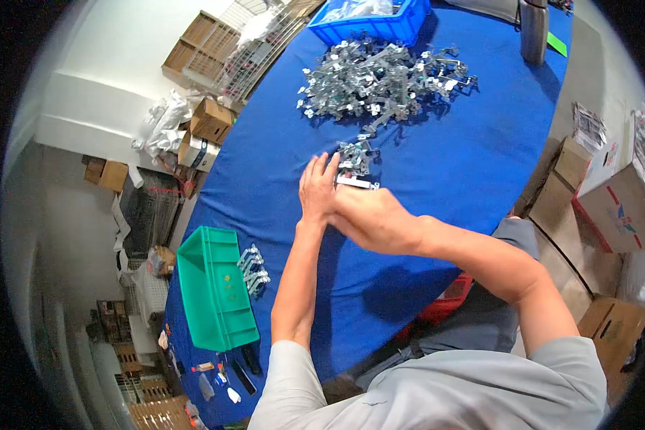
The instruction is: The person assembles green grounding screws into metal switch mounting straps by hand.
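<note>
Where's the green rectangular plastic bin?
Head view, lower left: the green bin sits on the blue-clothed table, left of the person's left forearm, with a small group of silver-coloured metal parts close by its right side.

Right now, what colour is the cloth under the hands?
The cloth is blue, in the head view.
</note>
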A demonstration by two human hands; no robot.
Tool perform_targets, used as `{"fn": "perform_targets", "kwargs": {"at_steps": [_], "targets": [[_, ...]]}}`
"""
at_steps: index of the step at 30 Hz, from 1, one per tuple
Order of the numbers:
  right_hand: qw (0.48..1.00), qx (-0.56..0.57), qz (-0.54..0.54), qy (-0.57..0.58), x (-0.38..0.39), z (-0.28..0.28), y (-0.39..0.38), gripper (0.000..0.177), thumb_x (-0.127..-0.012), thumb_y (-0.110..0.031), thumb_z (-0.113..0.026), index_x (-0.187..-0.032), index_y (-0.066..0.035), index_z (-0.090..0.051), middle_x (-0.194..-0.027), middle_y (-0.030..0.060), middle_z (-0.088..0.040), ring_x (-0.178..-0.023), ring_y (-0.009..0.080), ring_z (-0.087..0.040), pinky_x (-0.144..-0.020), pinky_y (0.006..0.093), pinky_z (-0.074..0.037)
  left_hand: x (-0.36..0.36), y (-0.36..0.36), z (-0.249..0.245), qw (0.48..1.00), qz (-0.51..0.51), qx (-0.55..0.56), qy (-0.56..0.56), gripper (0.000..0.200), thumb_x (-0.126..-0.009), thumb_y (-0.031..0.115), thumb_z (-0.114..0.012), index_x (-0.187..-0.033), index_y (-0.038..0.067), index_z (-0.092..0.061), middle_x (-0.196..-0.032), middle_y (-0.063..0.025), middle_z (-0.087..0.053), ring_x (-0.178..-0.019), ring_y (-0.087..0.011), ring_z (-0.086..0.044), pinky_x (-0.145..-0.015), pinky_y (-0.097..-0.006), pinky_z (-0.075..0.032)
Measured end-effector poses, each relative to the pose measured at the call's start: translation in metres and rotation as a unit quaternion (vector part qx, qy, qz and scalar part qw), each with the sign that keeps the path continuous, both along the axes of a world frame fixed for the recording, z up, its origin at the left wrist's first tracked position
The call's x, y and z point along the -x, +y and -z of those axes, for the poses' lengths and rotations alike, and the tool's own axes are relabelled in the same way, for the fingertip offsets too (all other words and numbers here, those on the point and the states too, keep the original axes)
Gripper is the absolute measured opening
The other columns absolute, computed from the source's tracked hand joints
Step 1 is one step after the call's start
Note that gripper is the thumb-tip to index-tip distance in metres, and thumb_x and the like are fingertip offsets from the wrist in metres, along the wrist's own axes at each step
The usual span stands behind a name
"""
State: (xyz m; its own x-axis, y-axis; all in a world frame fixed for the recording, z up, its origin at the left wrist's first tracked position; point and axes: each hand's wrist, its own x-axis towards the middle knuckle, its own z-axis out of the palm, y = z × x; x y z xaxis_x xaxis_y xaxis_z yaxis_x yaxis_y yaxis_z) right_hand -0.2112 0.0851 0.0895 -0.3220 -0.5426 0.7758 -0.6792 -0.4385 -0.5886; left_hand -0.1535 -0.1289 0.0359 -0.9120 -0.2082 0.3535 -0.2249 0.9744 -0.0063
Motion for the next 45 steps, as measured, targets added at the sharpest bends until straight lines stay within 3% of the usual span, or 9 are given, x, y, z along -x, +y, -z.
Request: {"fn": "perform_targets", "kwargs": {"at_steps": [4, 8, 15, 29, 32, 35, 36, 40, 45], "targets": [[0.99, -0.02, 0.02, -0.135, 0.035, -0.011, 0.002, 0.012, -0.094, -0.01, -0.062, -0.092, 0.001, -0.06, -0.081, 0.0203, -0.063, -0.077, 0.0386, -0.065, -0.068, 0.0438, -0.051, -0.011, -0.018, 0.013, 0.966, -0.107, -0.222, 0.077, 0.039, -0.089, 0.02, -0.068, -0.126, 0.005, -0.069, -0.126, -0.0186, -0.068, -0.108, -0.036, -0.069, -0.093, -0.0413, -0.055], [0.925, -0.079, 0.013, -0.37, 0.064, -0.018, 0.009, 0.014, -0.098, -0.013, -0.062, -0.098, 0.001, -0.064, -0.083, 0.0076, -0.067, -0.066, 0.0108, -0.061, -0.06, 0.029, -0.049, -0.024, -0.009, 0.005, 0.819, -0.194, -0.507, 0.184, 0.038, -0.089, 0.006, -0.066, -0.127, 0.002, -0.067, -0.126, -0.0192, -0.068, -0.108, -0.0312, -0.07, -0.091, -0.0375, -0.055], [0.901, -0.057, -0.038, -0.429, 0.066, -0.022, 0.01, 0.015, -0.1, -0.015, -0.062, -0.1, 0.0, -0.063, -0.085, 0.0046, -0.068, -0.066, 0.009, -0.06, -0.059, 0.0255, -0.049, -0.063, 0.002, 0.007, 0.982, -0.105, -0.057, 0.149, 0.043, -0.079, -0.004, -0.066, -0.122, 0.0, -0.067, -0.115, -0.0172, -0.069, -0.107, -0.0347, -0.066, -0.093, -0.0416, -0.054], [0.91, -0.106, -0.003, -0.4, 0.057, -0.011, 0.001, 0.015, -0.099, -0.015, -0.062, -0.098, 0.0, -0.065, -0.081, 0.0015, -0.066, -0.068, 0.0078, -0.059, -0.062, 0.0254, -0.049, -0.079, 0.045, 0.022, 0.985, -0.002, -0.073, 0.156, 0.021, -0.086, 0.004, -0.073, -0.107, 0.008, -0.073, -0.096, -0.0095, -0.066, -0.08, -0.0252, -0.068, -0.065, -0.0367, -0.054], [0.915, -0.132, -0.025, -0.381, 0.055, -0.004, -0.002, 0.015, -0.099, -0.015, -0.063, -0.095, -0.001, -0.066, -0.078, 0.0003, -0.064, -0.068, 0.0075, -0.058, -0.061, 0.0261, -0.048, -0.084, 0.063, 0.014, 0.958, -0.001, -0.147, 0.245, 0.013, -0.094, 0.005, -0.068, -0.107, 0.004, -0.072, -0.098, -0.0091, -0.07, -0.071, -0.0184, -0.07, -0.058, -0.0302, -0.054], [0.914, -0.208, -0.067, -0.343, 0.043, 0.009, -0.008, 0.016, -0.098, -0.016, -0.063, -0.094, -0.001, -0.066, -0.076, 0.0002, -0.063, -0.069, 0.0078, -0.056, -0.061, 0.0276, -0.048, -0.108, 0.085, 0.016, 0.784, -0.128, -0.558, 0.241, 0.013, -0.1, 0.011, -0.064, -0.108, 0.003, -0.071, -0.092, -0.0068, -0.071, -0.065, -0.0122, -0.066, -0.056, -0.0267, -0.052], [0.912, -0.225, -0.094, -0.328, 0.037, 0.014, -0.01, 0.016, -0.097, -0.016, -0.063, -0.095, 0.0, -0.066, -0.075, 0.0007, -0.061, -0.069, 0.0084, -0.056, -0.062, 0.0289, -0.048, -0.114, 0.087, 0.018, 0.757, -0.112, -0.595, 0.245, 0.018, -0.104, 0.013, -0.059, -0.113, 0.001, -0.068, -0.09, -0.0065, -0.071, -0.062, -0.0092, -0.065, -0.057, -0.0249, -0.054], [0.922, -0.294, -0.12, -0.223, 0.013, 0.037, -0.018, 0.021, -0.095, -0.019, -0.064, -0.097, 0.002, -0.065, -0.074, 0.013, -0.065, -0.068, 0.0201, -0.062, -0.064, 0.0388, -0.049, -0.128, 0.094, 0.018, 0.676, -0.12, -0.678, 0.262, 0.018, -0.103, 0.01, -0.059, -0.116, 0.0, -0.066, -0.091, -0.0081, -0.072, -0.063, -0.0107, -0.066, -0.056, -0.0247, -0.055], [0.906, -0.35, -0.14, -0.193, -0.008, 0.048, -0.019, 0.018, -0.098, -0.016, -0.064, -0.098, 0.002, -0.063, -0.072, 0.0062, -0.06, -0.068, 0.0092, -0.053, -0.061, 0.0307, -0.044, -0.128, 0.094, 0.027, 0.685, -0.132, -0.663, 0.273, 0.017, -0.102, 0.008, -0.058, -0.115, -0.001, -0.066, -0.093, -0.009, -0.073, -0.062, -0.01, -0.065, -0.055, -0.0238, -0.055]]}}
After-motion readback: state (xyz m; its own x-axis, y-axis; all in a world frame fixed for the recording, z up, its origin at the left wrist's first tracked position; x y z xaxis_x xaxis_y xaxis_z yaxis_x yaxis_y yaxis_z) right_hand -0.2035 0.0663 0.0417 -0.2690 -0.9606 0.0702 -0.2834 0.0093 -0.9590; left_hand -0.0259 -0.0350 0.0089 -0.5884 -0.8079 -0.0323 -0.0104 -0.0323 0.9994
